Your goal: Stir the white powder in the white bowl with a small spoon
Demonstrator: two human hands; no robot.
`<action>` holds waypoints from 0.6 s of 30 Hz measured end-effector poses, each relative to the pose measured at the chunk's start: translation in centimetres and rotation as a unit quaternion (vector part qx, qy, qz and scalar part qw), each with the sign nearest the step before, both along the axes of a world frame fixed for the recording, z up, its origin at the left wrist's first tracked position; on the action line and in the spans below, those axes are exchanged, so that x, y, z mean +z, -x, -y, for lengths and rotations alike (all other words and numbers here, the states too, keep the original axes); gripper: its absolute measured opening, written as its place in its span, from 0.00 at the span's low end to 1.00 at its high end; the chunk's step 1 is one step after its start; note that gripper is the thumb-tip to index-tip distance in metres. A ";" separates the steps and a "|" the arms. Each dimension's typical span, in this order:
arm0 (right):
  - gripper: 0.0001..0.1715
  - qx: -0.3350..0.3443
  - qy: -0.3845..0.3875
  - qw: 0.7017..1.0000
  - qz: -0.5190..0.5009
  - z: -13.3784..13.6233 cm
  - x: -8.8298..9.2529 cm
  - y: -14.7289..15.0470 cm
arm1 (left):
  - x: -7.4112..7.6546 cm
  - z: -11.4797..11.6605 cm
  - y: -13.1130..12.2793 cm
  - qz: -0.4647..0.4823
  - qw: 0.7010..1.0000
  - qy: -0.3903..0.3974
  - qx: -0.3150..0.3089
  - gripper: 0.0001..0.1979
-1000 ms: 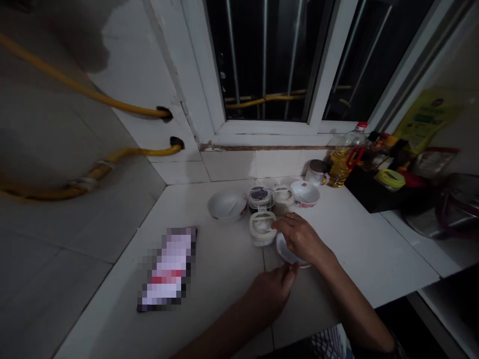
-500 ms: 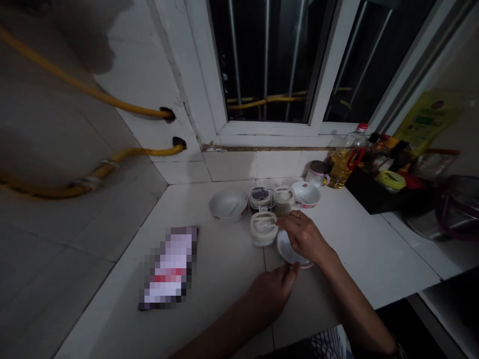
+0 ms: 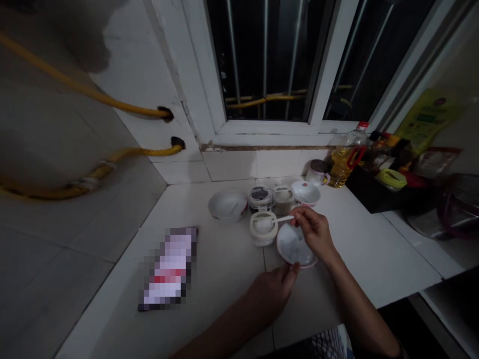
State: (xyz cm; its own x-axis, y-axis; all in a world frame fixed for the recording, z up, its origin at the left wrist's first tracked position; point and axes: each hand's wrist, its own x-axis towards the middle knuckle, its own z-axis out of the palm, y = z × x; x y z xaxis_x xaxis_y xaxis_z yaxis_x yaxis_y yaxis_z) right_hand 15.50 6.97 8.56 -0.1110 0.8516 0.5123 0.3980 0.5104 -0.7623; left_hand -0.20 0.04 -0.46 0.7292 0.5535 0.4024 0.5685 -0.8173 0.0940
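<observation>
My right hand (image 3: 316, 232) pinches the handle of a small white spoon (image 3: 281, 219) whose bowl end reaches into an open white jar (image 3: 263, 228). A small white bowl (image 3: 294, 247) lies just under and left of that hand. At the bowl's near rim rests my left hand (image 3: 271, 289), fingers curled, thumb and fingertips touching the rim. Two more jars stand behind: a dark one (image 3: 261, 197) and a pale one (image 3: 284, 196).
On the white counter (image 3: 209, 279) are an empty white bowl (image 3: 227, 204), another bowl (image 3: 306, 193), a mug (image 3: 317, 172), an oil bottle (image 3: 344, 159), a blurred flat packet (image 3: 168, 267) and a dark tray of condiments (image 3: 385, 192). Yellow pipes (image 3: 90, 172) run along the left wall.
My right hand has lifted off the small bowl and moved right, now holding the spoon out toward the open jar. The bowl shows uncovered. The left hand has stayed put.
</observation>
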 end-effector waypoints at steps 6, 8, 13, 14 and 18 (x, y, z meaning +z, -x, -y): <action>0.12 -0.030 0.053 0.998 -0.017 0.2 0.8 -3.8 | 0.1 0.1 0.1 0.000 1.000 0.012 -0.005 0.21; 0.12 -0.038 0.057 0.996 0.065 0.6 1.4 -5.2 | 0.2 0.1 0.1 0.003 1.000 0.020 -0.004 0.22; 0.11 -0.031 0.067 0.964 0.257 1.5 2.8 -6.3 | 0.0 0.0 0.2 0.010 1.000 0.021 -0.001 0.21; 0.11 -0.032 0.060 0.957 0.280 1.6 2.9 -6.2 | 0.0 0.0 0.2 0.011 1.000 0.020 0.002 0.20; 0.12 -0.039 0.044 0.942 0.330 1.7 3.1 -6.0 | 0.2 0.0 0.2 0.007 1.000 0.018 0.004 0.20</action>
